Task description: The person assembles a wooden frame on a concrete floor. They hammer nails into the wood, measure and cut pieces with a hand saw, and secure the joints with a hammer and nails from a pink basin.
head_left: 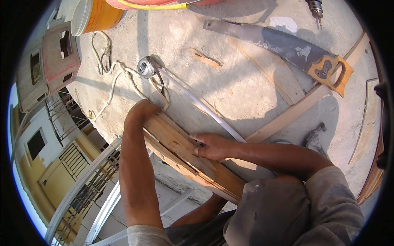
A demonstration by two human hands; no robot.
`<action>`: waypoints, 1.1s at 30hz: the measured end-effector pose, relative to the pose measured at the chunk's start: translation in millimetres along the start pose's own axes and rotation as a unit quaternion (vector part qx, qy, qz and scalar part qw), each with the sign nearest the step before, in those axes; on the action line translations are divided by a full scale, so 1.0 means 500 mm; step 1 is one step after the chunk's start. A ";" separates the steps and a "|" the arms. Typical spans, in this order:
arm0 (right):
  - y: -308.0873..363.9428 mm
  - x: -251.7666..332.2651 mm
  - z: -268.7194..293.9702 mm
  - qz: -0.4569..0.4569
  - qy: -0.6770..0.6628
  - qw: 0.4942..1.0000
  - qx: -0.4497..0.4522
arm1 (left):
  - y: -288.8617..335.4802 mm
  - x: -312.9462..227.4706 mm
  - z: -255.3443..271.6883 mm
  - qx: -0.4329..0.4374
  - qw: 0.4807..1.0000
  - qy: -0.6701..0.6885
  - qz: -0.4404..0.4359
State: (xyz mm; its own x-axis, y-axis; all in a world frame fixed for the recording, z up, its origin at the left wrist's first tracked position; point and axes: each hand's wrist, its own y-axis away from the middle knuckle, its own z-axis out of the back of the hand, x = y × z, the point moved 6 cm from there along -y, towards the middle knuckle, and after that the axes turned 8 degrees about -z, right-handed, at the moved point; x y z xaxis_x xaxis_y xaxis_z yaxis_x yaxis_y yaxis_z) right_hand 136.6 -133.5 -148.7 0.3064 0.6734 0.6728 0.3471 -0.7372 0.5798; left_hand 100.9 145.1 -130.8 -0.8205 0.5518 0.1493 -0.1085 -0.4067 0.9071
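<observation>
Wooden boards lie side by side across the lower middle, a narrow dark gap running between them. Around their far left end, the fingers of my left hand are closed. My right hand rests over the boards' upper side, thumb and forefinger drawn together around something small and dark that I cannot make out. Just beyond my left hand sits a grey tape measure. From beside it a pale straight strip slants down toward my right wrist. My knee or clothing hides the boards' near end.
A handsaw with a wooden handle lies at upper right, near a drill. Below the saw runs a long plank, with a hammer nearby. Rope and a yellow bucket are at left. Buildings show beyond the ledge.
</observation>
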 end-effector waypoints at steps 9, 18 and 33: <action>-0.015 -0.002 -0.007 -0.009 0.063 0.997 0.041 | 0.046 0.022 0.053 -0.082 0.976 0.200 0.016; -0.019 -0.004 -0.013 0.055 0.040 0.997 0.022 | 0.133 0.010 0.030 -0.147 0.978 0.133 -0.066; -0.018 -0.014 -0.033 0.041 -0.045 0.998 0.003 | 0.164 0.002 0.005 -0.292 0.941 0.144 -0.094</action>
State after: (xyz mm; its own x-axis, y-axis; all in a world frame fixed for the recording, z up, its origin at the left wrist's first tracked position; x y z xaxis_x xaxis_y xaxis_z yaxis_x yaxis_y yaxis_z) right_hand 116.4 -132.4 -151.0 0.4132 0.6132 0.6733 0.3232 -0.7900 0.5211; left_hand 92.7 114.2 -55.2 -0.8655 0.4670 -0.1814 -0.4870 -0.6994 0.5231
